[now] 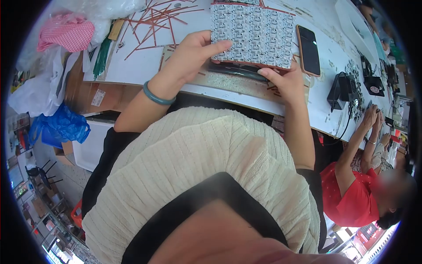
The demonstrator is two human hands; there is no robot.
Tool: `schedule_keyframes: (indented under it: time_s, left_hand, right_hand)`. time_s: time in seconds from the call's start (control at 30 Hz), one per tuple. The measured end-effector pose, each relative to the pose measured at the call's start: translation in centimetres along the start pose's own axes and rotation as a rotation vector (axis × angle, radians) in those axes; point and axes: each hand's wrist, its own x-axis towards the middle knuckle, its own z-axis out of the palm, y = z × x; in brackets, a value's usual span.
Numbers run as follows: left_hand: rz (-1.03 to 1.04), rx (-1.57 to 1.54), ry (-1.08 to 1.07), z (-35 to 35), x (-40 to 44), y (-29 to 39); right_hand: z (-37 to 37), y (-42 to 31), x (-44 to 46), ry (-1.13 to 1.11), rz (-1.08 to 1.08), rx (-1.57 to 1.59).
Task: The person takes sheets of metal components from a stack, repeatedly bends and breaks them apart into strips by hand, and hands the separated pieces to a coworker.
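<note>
Both hands hold a panel of circuit boards [255, 35], a silvery sheet with rows of small repeated parts and a reddish edge. My left hand [198, 50] grips its left side, thumb lying on the top face and the other fingers partly hidden beneath. At the lower right corner, my right hand [285, 83] has its thumb at the near edge, its fingers mostly hidden behind the panel. Just below the panel a long dark object [239, 71] lies on the worktable. Thin reddish-brown strips [154, 24] are scattered beyond my left hand.
A phone [309, 50] lies right of the panel. Further right stand a black boxy device [338, 92] with a cable and a person in a red top [351, 193], hands at the same table. Plastic bags [61, 125] and a cardboard box [99, 94] are at the left.
</note>
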Motion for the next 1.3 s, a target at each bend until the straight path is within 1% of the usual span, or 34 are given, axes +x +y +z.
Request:
schedule_keyframes:
  time_s: [0.1, 0.2, 0.3, 0.4, 0.43, 0.53, 0.57, 0.67, 0.77, 0.87, 1.0, 1.1, 1.2, 1.3]
  left_hand:
    - [0.015, -0.060, -0.047, 0.6, -0.7, 1.3]
    - [-0.058, -0.107, -0.128, 0.7, -1.4, 2.2]
    - [-0.168, -0.142, -0.125, 0.9, -1.9, 3.1]
    - [0.174, -0.048, -0.034, 0.8, -1.6, 2.3]
    - [0.198, -0.025, -0.023, 0.6, -1.8, 2.4]
    - [0.251, 0.017, -0.007, 0.4, -2.3, 2.7]
    - [0.252, 0.014, -0.017, 0.4, -2.4, 2.8]
    - [0.246, 0.014, -0.037, 0.4, -2.4, 2.4]
    - [0.220, 0.057, -0.063, 1.0, -2.4, 2.5]
    - [0.198, 0.090, -0.098, 1.0, -2.7, 2.7]
    - [0.147, 0.041, -0.126, 0.7, -3.0, 3.0]
    - [0.029, 0.102, -0.051, 0.2, -3.1, 2.7]
    - [0.066, 0.009, -0.010, 0.6, -3.1, 2.3]
    - [0.130, -0.061, -0.028, 0.6, -2.9, 2.1]
  right_hand:
    - [0.9, -0.4, 0.5, 0.059, -0.183, 0.163]
    - [1.1, -0.4, 0.6, 0.018, -0.297, 0.230]
    - [1.3, -1.5, 0.4, -0.003, -0.287, 0.171]
    - [-3.2, -0.4, 2.8, -0.152, -0.021, -0.134]
    - [-3.7, -0.3, 3.5, -0.049, -0.034, -0.210]
    - [-4.7, 0.2, 3.4, 0.311, -0.224, -0.685]
    - [-4.7, 0.1, 2.8, 0.293, -0.209, -0.593]
    - [-2.4, -0.9, 0.4, -0.035, -0.270, -0.089]
    - [0.6, -1.6, -1.6, -0.078, -0.175, 0.387]
    - [1.3, -1.8, -1.8, 0.030, -0.122, 0.404]
    - [1.7, -2.1, -2.0, 0.030, -0.150, 0.416]
    - [1.5, -1.7, -2.2, 0.021, -0.163, 0.434]
    - [1.6, -1.6, -2.2, 0.017, -0.167, 0.444]
    - [1.6, -1.5, -2.3, 0.023, -0.165, 0.457]
